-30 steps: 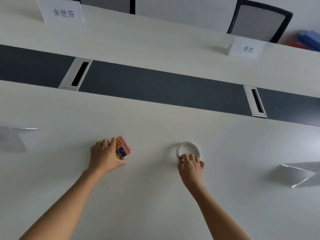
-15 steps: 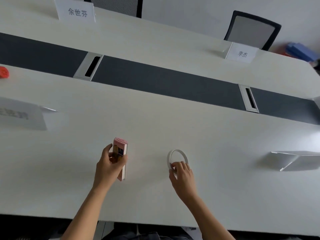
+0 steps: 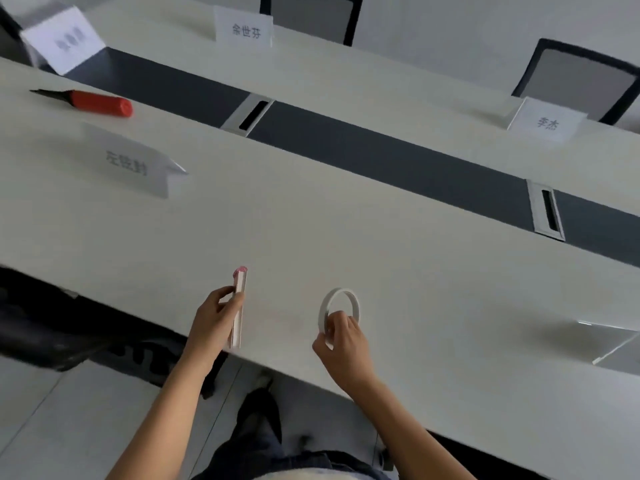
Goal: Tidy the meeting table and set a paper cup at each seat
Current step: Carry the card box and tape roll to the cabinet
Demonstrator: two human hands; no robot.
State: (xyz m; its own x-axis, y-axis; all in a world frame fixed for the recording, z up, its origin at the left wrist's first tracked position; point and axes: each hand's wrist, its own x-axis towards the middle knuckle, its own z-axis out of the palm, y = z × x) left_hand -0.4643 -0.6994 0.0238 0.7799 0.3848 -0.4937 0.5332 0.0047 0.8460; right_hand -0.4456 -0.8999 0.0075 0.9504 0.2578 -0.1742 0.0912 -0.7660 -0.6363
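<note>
Head view, looking down across a white meeting table (image 3: 346,237).

The left hand (image 3: 213,323), lower centre of the frame, grips a small notebook (image 3: 239,289). The thumb presses one cover and the curled fingers press the other. The notebook is seen edge-on and stands nearly upright, with pink spiral binding at its top end. Its lower end sits at the near table edge, though contact with the surface cannot be confirmed.

The right hand (image 3: 343,337), just right of centre, pinches a white tape ring (image 3: 339,291) at its lower rim between the thumb and curled fingers. The ring is thin and stands tilted on edge, with the tabletop visible through its opening. Whether it touches the table cannot be told. Notebook and ring are near each other but apart.

A red tool (image 3: 100,103) with a black tip lies on the table at upper left. Below it stands a white name card (image 3: 135,164). Further name cards stand at top left (image 3: 64,38), top centre (image 3: 244,27) and upper right (image 3: 547,121). A dark strip (image 3: 398,157) with two cable slots (image 3: 251,114) (image 3: 547,211) runs diagonally across the table. A mesh-backed chair (image 3: 578,77) stands at upper right. A clear card stand (image 3: 609,341) lies at the right edge.
</note>
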